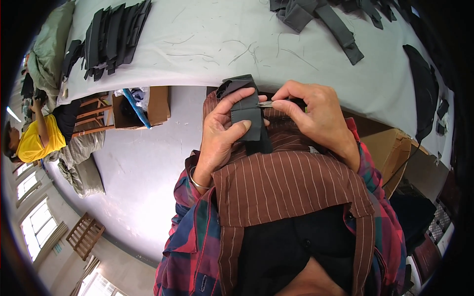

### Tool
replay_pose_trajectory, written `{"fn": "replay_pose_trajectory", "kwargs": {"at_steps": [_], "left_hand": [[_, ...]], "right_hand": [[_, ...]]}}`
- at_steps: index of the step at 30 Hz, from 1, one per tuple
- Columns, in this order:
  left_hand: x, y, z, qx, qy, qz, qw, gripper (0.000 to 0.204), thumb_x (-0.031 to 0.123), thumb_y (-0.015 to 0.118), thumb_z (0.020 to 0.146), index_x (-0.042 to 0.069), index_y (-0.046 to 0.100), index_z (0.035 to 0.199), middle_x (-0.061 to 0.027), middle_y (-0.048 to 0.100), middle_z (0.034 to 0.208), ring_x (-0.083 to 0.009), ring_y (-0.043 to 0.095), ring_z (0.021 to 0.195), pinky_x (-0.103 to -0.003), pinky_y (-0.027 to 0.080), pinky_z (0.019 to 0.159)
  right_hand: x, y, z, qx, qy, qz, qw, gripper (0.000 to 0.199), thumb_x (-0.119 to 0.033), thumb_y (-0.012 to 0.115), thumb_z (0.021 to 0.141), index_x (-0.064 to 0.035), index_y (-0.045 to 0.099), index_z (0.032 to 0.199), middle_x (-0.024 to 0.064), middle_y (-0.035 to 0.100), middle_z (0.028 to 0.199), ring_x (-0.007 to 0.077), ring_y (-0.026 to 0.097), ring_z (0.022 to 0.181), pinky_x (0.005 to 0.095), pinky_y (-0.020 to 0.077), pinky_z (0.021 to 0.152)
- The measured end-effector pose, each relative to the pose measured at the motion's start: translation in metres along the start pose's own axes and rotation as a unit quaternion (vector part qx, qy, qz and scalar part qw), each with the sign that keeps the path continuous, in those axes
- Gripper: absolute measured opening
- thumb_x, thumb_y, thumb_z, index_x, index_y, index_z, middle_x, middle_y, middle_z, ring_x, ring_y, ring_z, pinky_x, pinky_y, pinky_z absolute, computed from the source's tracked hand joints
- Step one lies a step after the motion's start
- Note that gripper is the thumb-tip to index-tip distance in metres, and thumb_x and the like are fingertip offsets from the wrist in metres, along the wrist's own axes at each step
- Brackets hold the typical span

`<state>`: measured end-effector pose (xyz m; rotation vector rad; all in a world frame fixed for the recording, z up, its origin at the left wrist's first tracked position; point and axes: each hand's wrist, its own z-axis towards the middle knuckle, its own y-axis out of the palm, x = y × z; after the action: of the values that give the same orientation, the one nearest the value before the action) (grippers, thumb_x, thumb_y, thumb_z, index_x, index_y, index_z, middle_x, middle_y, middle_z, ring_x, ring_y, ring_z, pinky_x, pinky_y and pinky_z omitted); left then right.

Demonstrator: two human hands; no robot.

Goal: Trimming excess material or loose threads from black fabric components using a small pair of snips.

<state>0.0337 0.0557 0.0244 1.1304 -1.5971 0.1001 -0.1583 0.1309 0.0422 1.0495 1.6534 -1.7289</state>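
My left hand [224,126] pinches a folded dark grey fabric piece [248,116] over my lap, with the thumb on its front and fingers behind and over it. A seam crosses the piece, and a darker end hangs below the thumb. Closed round small thread snips [265,104], my right hand [316,111] is just to the right of the fabric. The metal tip of the snips meets the fabric's right edge near the seam; the fingers hide most of the handle. Under both hands lies a brown striped apron [291,190].
The white-covered table [197,49] carries a row of dark fabric strips [116,37] at left, more grey strips [316,19] at right and loose threads. Cardboard boxes [160,106] [385,148] stand below its edge. A person in yellow [42,138] works at far left.
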Motion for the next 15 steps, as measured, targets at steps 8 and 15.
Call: {"fn": "replay_pose_trajectory", "kwargs": {"at_steps": [8, 15], "left_hand": [[-0.003, -0.002, -0.005, -0.011, 0.015, 0.002, 1.0, 0.056, -0.01, 0.045, 0.077, -0.002, 0.041, 0.132, -0.019, 0.054, 0.127, -0.0211, 0.064, 0.093, -0.032, 0.053, 0.085], [-0.004, -0.009, -0.003, 0.004, 0.024, -0.086, 0.996, 0.077, 0.062, 0.019, 0.093, 0.0, 0.044, 0.13, -0.0199, 0.06, 0.104, -0.032, 0.065, 0.085, -0.043, 0.054, 0.08]], "right_hand": [[-0.005, -0.002, -0.005, 0.004, -0.035, -0.025, 0.999, 0.011, -0.014, 0.067, 0.08, -0.0038, 0.064, 0.083, 0.0082, 0.064, 0.071, 0.019, 0.058, 0.063, 0.0281, 0.0417, 0.061], [0.01, 0.012, -0.006, 0.079, 0.022, 0.272, 0.959, 0.012, -0.013, 0.066, 0.086, -0.0028, 0.064, 0.092, -0.0027, 0.057, 0.069, 0.003, 0.048, 0.065, 0.0194, 0.0375, 0.057]]}}
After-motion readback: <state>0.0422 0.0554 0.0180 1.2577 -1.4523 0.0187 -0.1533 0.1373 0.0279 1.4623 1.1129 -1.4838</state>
